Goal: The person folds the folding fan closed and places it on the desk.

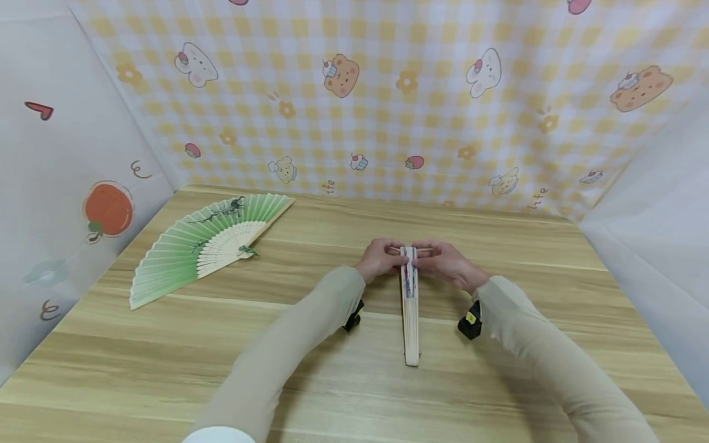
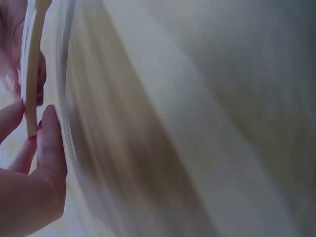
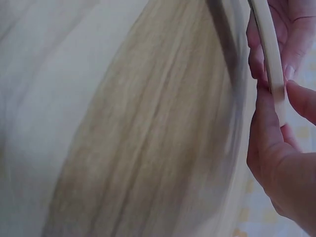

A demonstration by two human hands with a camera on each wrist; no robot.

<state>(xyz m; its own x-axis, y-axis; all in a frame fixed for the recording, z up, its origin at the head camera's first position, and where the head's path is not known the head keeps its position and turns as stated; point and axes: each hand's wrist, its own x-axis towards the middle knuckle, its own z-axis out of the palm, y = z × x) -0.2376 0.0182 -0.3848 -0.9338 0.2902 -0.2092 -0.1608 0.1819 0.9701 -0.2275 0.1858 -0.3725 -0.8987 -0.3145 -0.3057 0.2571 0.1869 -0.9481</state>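
Head view shows two hands at one long folded fan [image 1: 411,332], over the middle of the desk [image 1: 343,400]. The left hand [image 1: 382,257] pinches the fan's far end from one side with its thumb and fingers. The right hand [image 1: 443,261] pinches that same end from the other side, so the two hands are close together. The fan points from the back edge of the desk toward the front edge. Its far part is white with gray marks and a bit of red, and the rest is pale sticks, all stacked tight. I cannot tell if it touches the desk. In both wrist views, a thumb and fingers press on a pale stick, and the desk looks blurry. A green fan [image 1: 166,271] lies spread wide near the back left corner of the desk, well apart from the hands. It has dark drawings on it, and a little green tassel [image 1: 249,250] sits at its narrow end. Both arms wear light tan sleeves [image 1: 299,332]. Behind the back edge hangs a yellow checked cloth [image 1: 376,117] with bears, flowers and cupcakes.
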